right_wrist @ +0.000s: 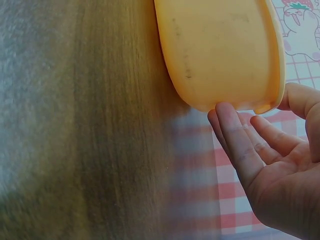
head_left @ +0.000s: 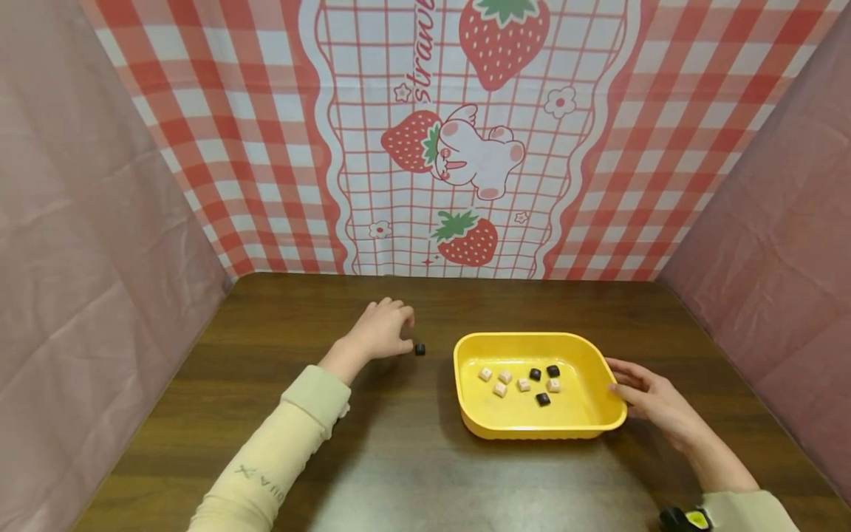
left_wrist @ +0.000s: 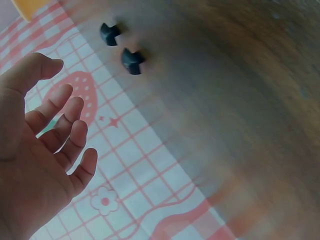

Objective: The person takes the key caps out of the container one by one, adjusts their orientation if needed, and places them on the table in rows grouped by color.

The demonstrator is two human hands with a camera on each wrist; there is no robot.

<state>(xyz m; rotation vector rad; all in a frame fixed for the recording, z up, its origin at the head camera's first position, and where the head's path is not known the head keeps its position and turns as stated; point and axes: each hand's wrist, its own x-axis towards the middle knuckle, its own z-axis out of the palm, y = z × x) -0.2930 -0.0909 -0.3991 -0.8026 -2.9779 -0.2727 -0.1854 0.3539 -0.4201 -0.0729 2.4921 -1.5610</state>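
My left hand [head_left: 382, 329] reaches over the table, fingers loosely bent and nothing between them. Beside its thumb, in the head view, lies a small black keycap [head_left: 420, 349]. Two black keycaps show on the wood in the left wrist view, the nearer keycap [left_wrist: 132, 61] and another keycap [left_wrist: 109, 34], both apart from the left hand [left_wrist: 50, 130]. My right hand [head_left: 654, 403] holds the right end of a yellow tray [head_left: 532, 428], thumb over the rim and fingers against the outer wall. Inside the tray are several cream keycaps [head_left: 523, 385] and three black keycaps [head_left: 543, 399].
The dark wooden table [head_left: 399, 473] runs back to a red-and-white checked cloth [head_left: 266, 148] with strawberries. Pink cloth hangs along the left side [head_left: 100, 258] and the right side [head_left: 771, 222]. A black device with a yellow-green patch [head_left: 694, 519] sits at the right wrist.
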